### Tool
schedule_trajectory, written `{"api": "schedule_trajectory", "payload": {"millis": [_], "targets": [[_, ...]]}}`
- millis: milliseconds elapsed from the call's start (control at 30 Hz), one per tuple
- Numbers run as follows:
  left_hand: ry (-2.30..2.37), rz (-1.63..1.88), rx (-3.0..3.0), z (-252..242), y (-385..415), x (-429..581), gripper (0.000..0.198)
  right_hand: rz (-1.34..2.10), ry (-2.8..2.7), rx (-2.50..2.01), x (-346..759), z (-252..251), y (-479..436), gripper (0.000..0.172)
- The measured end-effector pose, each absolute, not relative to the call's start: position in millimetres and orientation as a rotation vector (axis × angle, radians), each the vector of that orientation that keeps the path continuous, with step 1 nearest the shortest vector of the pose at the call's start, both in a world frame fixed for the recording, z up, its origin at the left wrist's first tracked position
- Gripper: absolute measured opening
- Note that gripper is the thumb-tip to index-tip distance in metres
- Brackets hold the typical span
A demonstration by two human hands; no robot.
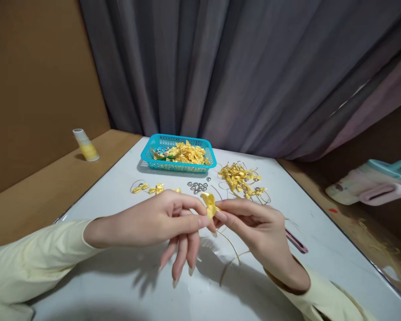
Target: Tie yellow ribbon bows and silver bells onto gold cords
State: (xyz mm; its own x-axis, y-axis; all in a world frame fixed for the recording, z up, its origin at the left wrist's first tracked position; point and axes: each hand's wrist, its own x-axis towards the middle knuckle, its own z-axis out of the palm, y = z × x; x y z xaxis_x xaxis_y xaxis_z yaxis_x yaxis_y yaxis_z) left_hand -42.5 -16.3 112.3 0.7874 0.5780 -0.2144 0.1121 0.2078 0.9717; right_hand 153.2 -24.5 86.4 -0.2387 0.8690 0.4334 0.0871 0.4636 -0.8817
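A small yellow ribbon bow (209, 204) is pinched between my two hands above the table. My left hand (173, 218) grips its left side with thumb and index finger, the other fingers hanging loose. From the right, my right hand (257, 223) closes thumb and index finger on the bow. A gold cord (232, 245) trails below the fingers; its upper end is hidden. Just beyond lie several silver beads (198, 187) and a few loose yellow bows (157, 188), partly covered by my left hand. Several bows with gold cords form a pile (240, 178) at the right.
A turquoise basket (177, 166) at the back of the white table (120, 285) holds yellow bows and silver beads. A pink tool (297, 242), partly hidden, lies beside my right wrist. A yellow-and-white bottle (86, 145) stands at the left, a lidded cup (364, 183) at the right.
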Motion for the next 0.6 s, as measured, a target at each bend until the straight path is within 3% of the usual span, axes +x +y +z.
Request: {"api": "schedule_trajectory", "payload": {"millis": [433,600], "targets": [[0.772,0.323,1.468,123,-6,-46,0.016,0.846,-1.777,-0.844,161,88,-21,0.01],[0.978,0.647,1.765,116,1,-50,0.026,0.963,-1.965,-1.018,167,99,-17,0.008]]}}
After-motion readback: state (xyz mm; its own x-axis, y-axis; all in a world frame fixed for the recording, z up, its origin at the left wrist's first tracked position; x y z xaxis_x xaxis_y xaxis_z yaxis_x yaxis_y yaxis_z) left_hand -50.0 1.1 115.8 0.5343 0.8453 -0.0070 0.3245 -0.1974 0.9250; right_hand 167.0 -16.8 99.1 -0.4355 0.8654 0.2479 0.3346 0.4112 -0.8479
